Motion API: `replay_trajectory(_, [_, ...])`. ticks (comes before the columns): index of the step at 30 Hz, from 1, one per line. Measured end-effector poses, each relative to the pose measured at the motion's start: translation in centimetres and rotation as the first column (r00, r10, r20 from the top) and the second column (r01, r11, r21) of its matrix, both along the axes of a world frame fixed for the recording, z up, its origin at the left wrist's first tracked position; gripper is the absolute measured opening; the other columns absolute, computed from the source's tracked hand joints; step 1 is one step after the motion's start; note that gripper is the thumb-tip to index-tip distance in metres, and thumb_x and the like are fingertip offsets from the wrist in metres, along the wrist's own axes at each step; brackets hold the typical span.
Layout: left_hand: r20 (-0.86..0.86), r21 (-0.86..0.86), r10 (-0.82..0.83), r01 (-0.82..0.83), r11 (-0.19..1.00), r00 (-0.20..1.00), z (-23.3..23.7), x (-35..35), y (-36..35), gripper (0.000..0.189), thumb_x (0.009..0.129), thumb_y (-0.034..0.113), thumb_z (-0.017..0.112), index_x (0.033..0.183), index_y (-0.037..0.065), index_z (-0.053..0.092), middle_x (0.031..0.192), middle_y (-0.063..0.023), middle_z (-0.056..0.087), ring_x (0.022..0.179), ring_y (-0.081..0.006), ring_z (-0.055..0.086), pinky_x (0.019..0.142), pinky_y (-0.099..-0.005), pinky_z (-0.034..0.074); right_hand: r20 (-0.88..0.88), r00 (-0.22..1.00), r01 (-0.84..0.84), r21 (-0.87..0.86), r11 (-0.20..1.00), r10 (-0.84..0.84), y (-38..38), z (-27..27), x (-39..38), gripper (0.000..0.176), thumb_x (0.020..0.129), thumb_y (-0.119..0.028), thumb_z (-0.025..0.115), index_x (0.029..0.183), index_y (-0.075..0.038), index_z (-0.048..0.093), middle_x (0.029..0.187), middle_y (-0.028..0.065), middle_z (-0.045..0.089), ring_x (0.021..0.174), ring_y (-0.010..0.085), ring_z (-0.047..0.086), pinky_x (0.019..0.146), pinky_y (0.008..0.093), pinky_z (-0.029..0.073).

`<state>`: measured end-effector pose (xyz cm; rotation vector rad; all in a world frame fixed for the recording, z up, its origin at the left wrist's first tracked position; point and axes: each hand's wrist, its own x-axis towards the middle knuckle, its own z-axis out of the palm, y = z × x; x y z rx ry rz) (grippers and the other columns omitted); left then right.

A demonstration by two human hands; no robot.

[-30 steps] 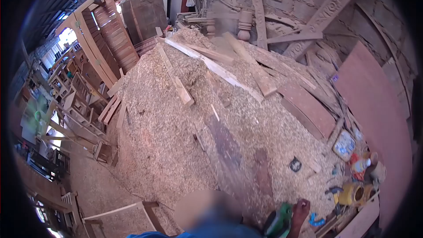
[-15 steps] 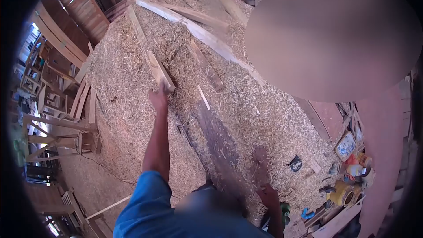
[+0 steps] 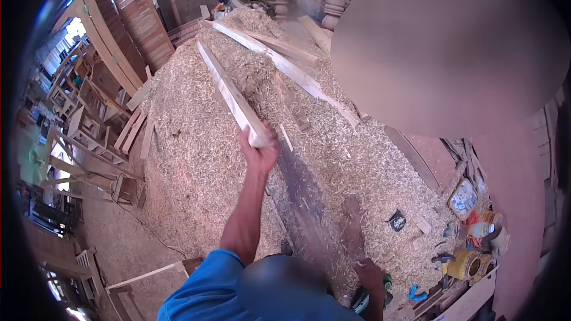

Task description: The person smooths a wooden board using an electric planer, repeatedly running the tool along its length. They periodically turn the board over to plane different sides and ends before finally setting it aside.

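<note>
My left hand [image 3: 260, 153] is closed around the near end of a long, pale wooden board [image 3: 233, 96]. The board points away from me, tilted over a heap of wood shavings. My right hand [image 3: 369, 274] is low on the right, beside a dark, shavings-dusted plank [image 3: 303, 196]. Its fingers look loosely bent and apart, with nothing visible in them. A green-and-black tool [image 3: 388, 282] lies partly hidden under my right forearm. A thin light strip of wood [image 3: 286, 138] rests just right of the held board.
Long pale timber [image 3: 267, 53] lies across the shavings [image 3: 190, 160] at the back. To the right are a yellow power tool [image 3: 464, 264], bottles [image 3: 480, 230] and a white tray [image 3: 463, 199]. Wooden chair frames [image 3: 89, 125] stand left. A large blur hides the upper right.
My left hand has lifted the board's near end and drawn it toward me and to the right. The grip now wraps round that end. My right hand has shifted only slightly.
</note>
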<state>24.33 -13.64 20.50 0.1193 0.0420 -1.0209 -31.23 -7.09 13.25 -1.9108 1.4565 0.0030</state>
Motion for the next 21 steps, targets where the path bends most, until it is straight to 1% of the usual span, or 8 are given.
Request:
replay_trajectory(2, [0.000,-0.074,-0.030,0.030,0.997,1.000,1.0,-7.1,3.3,0.056,0.098,0.052,0.066,0.125,0.003,0.060,0.098,-0.0068,0.070,0.082,-0.0190,0.070,0.067,-0.0330,0.061,0.054,0.998,-0.018,0.039,0.999,0.016,2.0,1.1,-0.3,0.047,0.094,-0.038,0.079,0.124,-0.004,0.070,0.101,0.0209,0.078,0.094,0.0334,0.077,0.083,0.0422,0.060])
replay_trajectory(6, [0.038,0.004,-0.342,0.342,0.940,0.939,0.6,-20.4,10.3,0.059,0.097,0.053,0.070,0.129,0.005,0.058,0.110,-0.0086,0.068,0.103,-0.0217,0.069,0.090,-0.0413,0.060,0.243,0.967,0.056,0.106,0.993,-0.080,6.3,3.5,-2.4,0.052,0.092,-0.031,0.082,0.134,-0.005,0.065,0.105,0.0163,0.078,0.096,0.0272,0.076,0.086,0.0381,0.059])
replay_trajectory(9, [0.155,0.202,-0.555,0.524,0.827,0.817,0.6,-30.4,16.6,0.065,0.097,0.051,0.073,0.140,0.005,0.056,0.125,-0.0116,0.068,0.115,-0.0244,0.067,0.104,-0.0479,0.055,0.442,0.879,0.158,0.087,0.984,-0.180,10.4,6.2,-3.8,0.067,0.090,-0.017,0.085,0.148,-0.008,0.055,0.111,0.0110,0.075,0.096,0.0230,0.075,0.089,0.0377,0.060])
replay_trajectory(12, [0.179,0.304,-0.778,0.718,0.626,0.603,-0.5,-38.5,22.4,0.069,0.097,0.050,0.073,0.147,0.007,0.054,0.133,-0.0118,0.067,0.120,-0.0245,0.065,0.112,-0.0479,0.050,0.693,0.687,0.243,0.064,0.968,-0.218,15.3,8.8,-4.9,0.076,0.085,-0.018,0.090,0.150,-0.006,0.054,0.134,0.0164,0.066,0.100,0.0271,0.073,0.086,0.0390,0.063])
replay_trajectory(15, [0.218,0.439,-0.908,0.795,0.419,0.358,-2.4,-43.9,27.0,0.070,0.098,0.053,0.072,0.149,0.008,0.055,0.138,-0.0097,0.066,0.123,-0.0229,0.064,0.112,-0.0446,0.048,0.613,0.778,0.214,-0.049,0.976,-0.139,19.4,9.5,-7.7,0.079,0.084,-0.015,0.090,0.152,-0.005,0.051,0.142,0.0166,0.058,0.112,0.0277,0.070,0.090,0.0393,0.063])
replay_trajectory(16, [0.215,0.517,-0.936,0.781,0.350,0.277,-2.4,-45.1,28.4,0.069,0.098,0.054,0.072,0.148,0.009,0.056,0.138,-0.0087,0.066,0.123,-0.0223,0.063,0.111,-0.0428,0.048,0.693,0.658,0.274,0.143,0.951,-0.294,20.8,6.9,-9.1,0.075,0.083,-0.011,0.089,0.149,-0.002,0.054,0.139,0.0147,0.060,0.116,0.0268,0.069,0.092,0.0386,0.063])
replay_trajectory(20, [0.254,0.720,-0.962,0.683,0.121,-0.097,-1.7,-47.4,31.6,0.072,0.102,0.065,0.063,0.146,0.008,0.059,0.137,-0.0062,0.066,0.123,-0.0191,0.060,0.108,-0.0386,0.047,0.732,0.626,0.380,0.014,0.925,-0.269,25.6,7.5,-13.1,0.055,0.086,-0.006,0.085,0.135,0.005,0.064,0.131,0.0146,0.067,0.111,0.0247,0.072,0.097,0.0376,0.059])
replay_trajectory(21, [0.261,0.758,-0.942,0.649,0.066,-0.209,-2.0,-47.4,32.1,0.074,0.102,0.067,0.061,0.146,0.007,0.059,0.137,-0.0062,0.066,0.123,-0.0185,0.060,0.109,-0.0382,0.047,0.749,0.565,0.387,0.131,0.913,-0.347,26.6,7.1,-14.1,0.053,0.087,-0.005,0.084,0.135,0.005,0.064,0.129,0.0139,0.069,0.110,0.0236,0.072,0.097,0.0372,0.059])
